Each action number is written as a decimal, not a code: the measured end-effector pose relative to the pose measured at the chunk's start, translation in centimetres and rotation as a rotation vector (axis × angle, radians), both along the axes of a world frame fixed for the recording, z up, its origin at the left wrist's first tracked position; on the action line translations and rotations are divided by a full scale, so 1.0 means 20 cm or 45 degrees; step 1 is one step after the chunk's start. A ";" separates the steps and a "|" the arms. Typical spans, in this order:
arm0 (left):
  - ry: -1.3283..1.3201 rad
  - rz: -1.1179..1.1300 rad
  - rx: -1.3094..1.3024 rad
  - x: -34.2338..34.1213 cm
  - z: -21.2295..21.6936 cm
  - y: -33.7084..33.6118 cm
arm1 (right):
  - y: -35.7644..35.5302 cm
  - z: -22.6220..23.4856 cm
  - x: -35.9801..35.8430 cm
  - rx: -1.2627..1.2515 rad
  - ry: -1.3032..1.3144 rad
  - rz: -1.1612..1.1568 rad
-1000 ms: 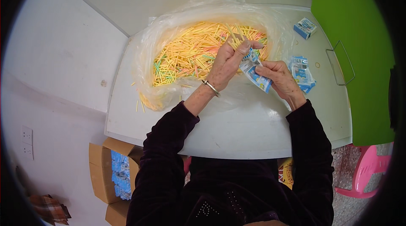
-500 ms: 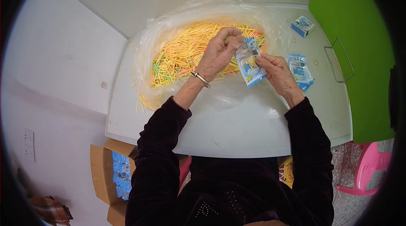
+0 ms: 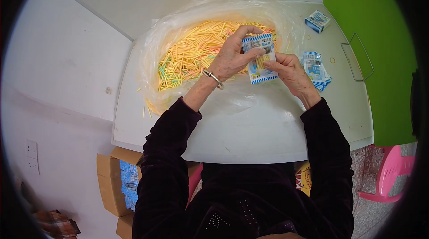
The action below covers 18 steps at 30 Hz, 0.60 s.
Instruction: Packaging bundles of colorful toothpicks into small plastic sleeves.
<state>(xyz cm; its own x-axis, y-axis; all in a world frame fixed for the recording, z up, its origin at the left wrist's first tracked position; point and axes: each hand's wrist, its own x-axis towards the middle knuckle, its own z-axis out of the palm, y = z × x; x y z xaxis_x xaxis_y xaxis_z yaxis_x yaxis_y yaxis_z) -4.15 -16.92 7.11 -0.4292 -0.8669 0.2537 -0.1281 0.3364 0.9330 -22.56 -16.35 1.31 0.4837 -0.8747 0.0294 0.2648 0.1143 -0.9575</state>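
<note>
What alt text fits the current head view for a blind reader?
A person's left hand and right hand hold a blue-and-white packet with yellow sticks inside, near an open plastic bag full of loose sticks. More packets lie on the white table to the right.

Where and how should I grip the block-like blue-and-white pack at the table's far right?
Probably by two opposite sides, from above with the right hand, once free: the pack looks thick and sits apart from the flat packets.

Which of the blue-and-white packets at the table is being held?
The packet between the left hand and right hand, with yellow sticks showing inside. The other packets lie to its right on the table, unheld.
</note>
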 end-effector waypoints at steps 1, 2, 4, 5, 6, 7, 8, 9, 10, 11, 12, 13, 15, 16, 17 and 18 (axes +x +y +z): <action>-0.024 0.001 0.019 0.00 0.01 0.00 | 0.01 0.01 0.01 0.003 -0.002 0.003; -0.026 0.004 0.022 0.00 0.01 0.01 | 0.01 0.02 0.03 0.008 -0.047 0.000; 0.054 0.041 -0.056 -0.02 0.01 0.02 | 0.03 0.03 0.03 0.019 -0.092 -0.001; 0.055 0.043 -0.049 -0.02 0.02 0.02 | 0.03 0.03 0.03 0.026 -0.076 -0.015; 0.043 -0.017 -0.023 -0.02 0.03 0.03 | 0.03 0.04 0.03 0.033 -0.059 -0.028; 0.031 -0.077 -0.002 -0.02 0.04 0.02 | 0.03 0.04 0.02 0.037 -0.059 -0.025; 0.030 -0.074 0.002 0.00 0.04 0.01 | 0.03 0.05 0.00 -0.002 -0.012 -0.062; 0.091 -0.040 0.058 0.03 0.05 0.00 | 0.02 0.05 -0.01 -0.040 0.034 -0.098; 0.152 -0.012 0.118 0.06 0.05 -0.02 | 0.01 0.05 -0.04 -0.033 0.035 -0.101; 0.153 0.076 0.127 0.10 0.06 -0.02 | 0.01 0.07 -0.06 -0.072 0.029 -0.147; 0.150 0.082 0.127 0.15 0.05 -0.03 | 0.00 0.07 -0.07 -0.112 0.023 -0.194; -0.267 0.126 -0.120 0.20 0.03 -0.06 | -0.01 0.07 -0.10 -0.124 0.010 -0.210; -0.804 0.234 -0.475 0.25 -0.06 -0.07 | -0.03 0.06 -0.12 -0.109 -0.017 -0.215; -0.807 0.236 -0.473 0.26 -0.10 -0.06 | -0.03 0.06 -0.12 -0.100 -0.046 -0.214; -1.015 0.302 -0.622 0.26 -0.14 -0.06 | -0.03 0.06 -0.11 -0.099 -0.047 -0.212; -1.222 0.366 -0.772 0.26 -0.19 -0.06 | -0.03 0.06 -0.10 -0.081 -0.046 -0.201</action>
<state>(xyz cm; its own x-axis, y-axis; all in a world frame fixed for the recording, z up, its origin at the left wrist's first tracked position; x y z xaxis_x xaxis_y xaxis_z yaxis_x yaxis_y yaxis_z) 0.98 -18.10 3.39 -0.4771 -0.8117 0.3370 -0.8366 0.5369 0.1088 -24.63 -16.85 2.55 0.3382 -0.9355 0.1021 0.3091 0.0080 -0.9510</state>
